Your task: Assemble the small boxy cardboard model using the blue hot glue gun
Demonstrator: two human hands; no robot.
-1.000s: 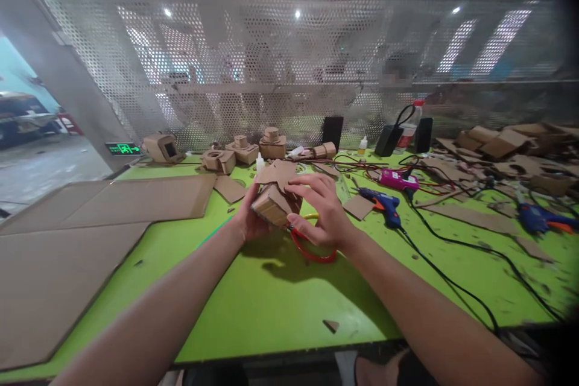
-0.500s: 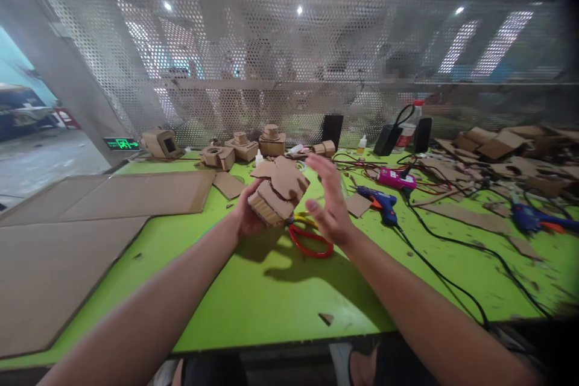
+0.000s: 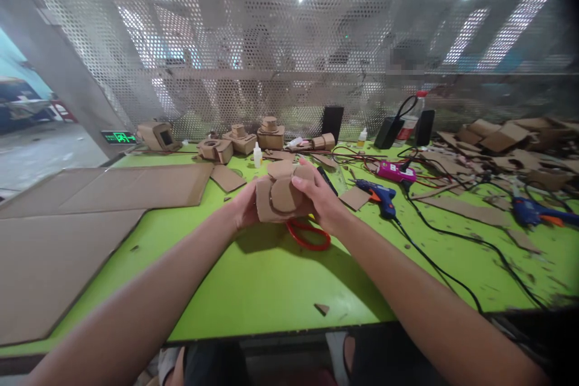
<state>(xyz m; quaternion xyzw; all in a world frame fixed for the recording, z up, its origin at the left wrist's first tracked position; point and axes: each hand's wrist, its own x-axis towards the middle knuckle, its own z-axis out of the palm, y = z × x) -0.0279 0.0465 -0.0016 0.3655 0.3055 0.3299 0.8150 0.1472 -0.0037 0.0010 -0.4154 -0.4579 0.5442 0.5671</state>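
Note:
Between my two hands, just above the green table (image 3: 271,295), is a small brown cardboard model (image 3: 271,199) with a rounded cardboard piece on its face. My left hand (image 3: 246,205) grips its left side, the fingers partly hidden behind it. On the right, my right hand (image 3: 319,196) is closed on the model's edge, thumb on the front piece. Below the model lie scissors, with one red handle loop (image 3: 312,245) showing and the rest mostly covered. A dark, slim object (image 3: 327,181) lies just behind my right hand; I cannot make out what it is.
Large cardboard sheets (image 3: 67,253) cover the left side. Several finished-looking cardboard models (image 3: 239,140) line the back near a glue bottle (image 3: 257,155). To the right are a blue glue gun (image 3: 382,196), a pink power strip (image 3: 395,172), cables and heaped cardboard scraps (image 3: 502,139).
My right hand has come in from beside the model and closed on it. The model has turned, and its face piece now shows from another angle.

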